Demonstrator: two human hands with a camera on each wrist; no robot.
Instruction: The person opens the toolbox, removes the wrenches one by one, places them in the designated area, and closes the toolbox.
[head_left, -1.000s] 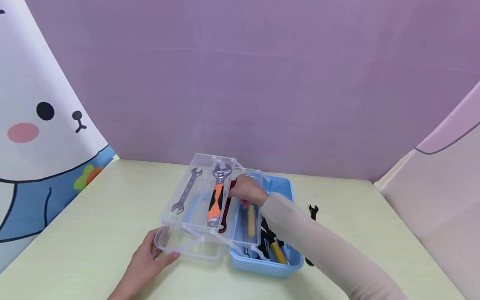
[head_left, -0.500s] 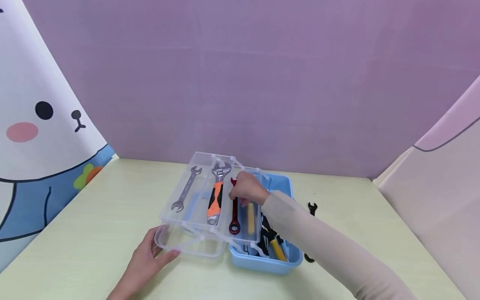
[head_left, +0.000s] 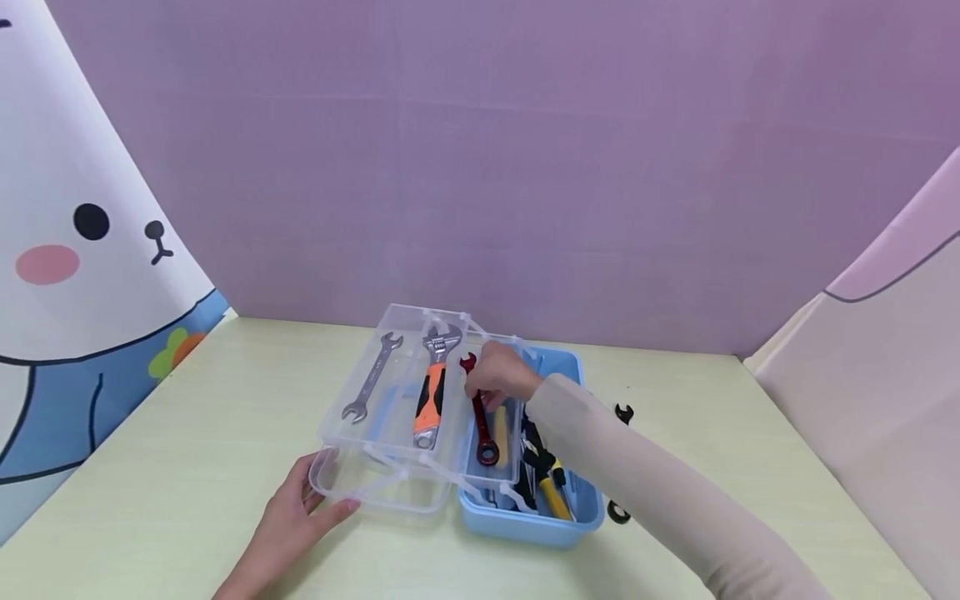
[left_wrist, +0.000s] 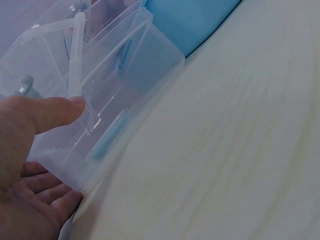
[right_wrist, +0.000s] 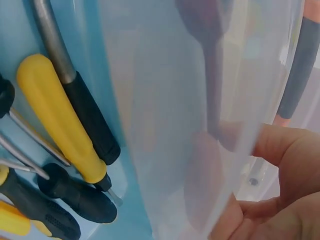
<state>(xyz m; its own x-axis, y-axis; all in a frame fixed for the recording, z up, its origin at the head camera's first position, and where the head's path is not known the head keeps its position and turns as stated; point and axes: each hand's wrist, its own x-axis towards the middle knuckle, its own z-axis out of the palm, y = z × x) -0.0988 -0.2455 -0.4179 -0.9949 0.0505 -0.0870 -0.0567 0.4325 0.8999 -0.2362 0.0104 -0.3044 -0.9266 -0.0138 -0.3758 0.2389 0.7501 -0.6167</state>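
Observation:
My right hand [head_left: 501,373] pinches a red combination wrench [head_left: 481,421] by its upper part, over the right part of the clear tiered tray. The ring end points toward me. In the right wrist view the wrench [right_wrist: 213,85] appears blurred through the tray's clear wall. My left hand [head_left: 288,521] grips the front left corner of the clear plastic lid [head_left: 416,510], thumb on top and fingers below; the left wrist view shows the thumb [left_wrist: 55,112] lying over it. To the left of the red wrench lie an orange-handled adjustable wrench [head_left: 431,400] and a silver open-end wrench [head_left: 372,379].
Under the tray's right side stands a blue toolbox [head_left: 517,536]. It contains several hand tools, among them a yellow-handled one [right_wrist: 62,120] and a black-handled one [right_wrist: 92,117]. A black wrench [head_left: 618,511] lies on the table to the right, partly behind my sleeve [head_left: 645,475].
My right hand has shifted slightly right with the red wrench. The wrench's ring end has swung to the right, away from the adjustable wrench. My left hand stays at the lid corner.

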